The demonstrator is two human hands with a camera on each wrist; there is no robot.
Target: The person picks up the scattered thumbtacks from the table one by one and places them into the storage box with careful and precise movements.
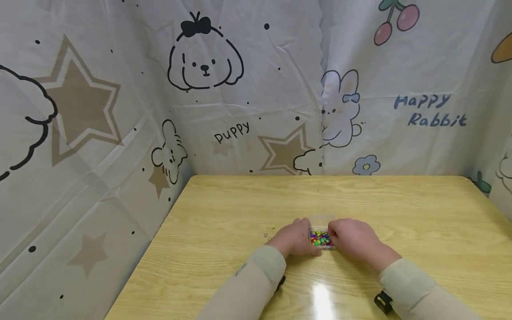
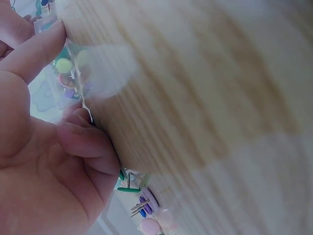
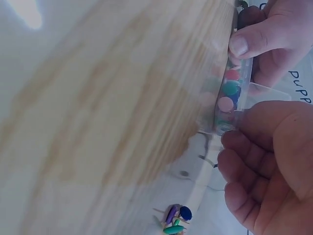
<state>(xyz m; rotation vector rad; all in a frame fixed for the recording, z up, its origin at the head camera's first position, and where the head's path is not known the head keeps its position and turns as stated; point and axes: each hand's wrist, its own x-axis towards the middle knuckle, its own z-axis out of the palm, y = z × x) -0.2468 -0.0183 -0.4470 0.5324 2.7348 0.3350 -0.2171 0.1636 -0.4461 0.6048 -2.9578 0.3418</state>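
A small clear plastic box [image 1: 329, 248] of colourful thumbtacks [image 1: 320, 238] sits on the table, its transparent lid [image 1: 322, 219] raised at the back. My left hand [image 1: 294, 238] grips the box's left end; in the right wrist view its thumb [image 3: 247, 44] presses the near side. At the opposite end, my right hand [image 1: 354, 238] has curled fingers and holds the box's right edge with thumb and forefinger. Whether it also pinches a tack is hidden. Beyond the left hand, loose thumbtacks [image 2: 129, 189] show in the left wrist view.
The wooden table [image 1: 224, 200] reaches back to a patterned cloth [image 1: 240, 102] hanging behind and at the sides. A few small loose pieces [image 1: 266, 235] lie left of the left hand. More loose tacks [image 3: 173, 221] appear past the right hand in the right wrist view.
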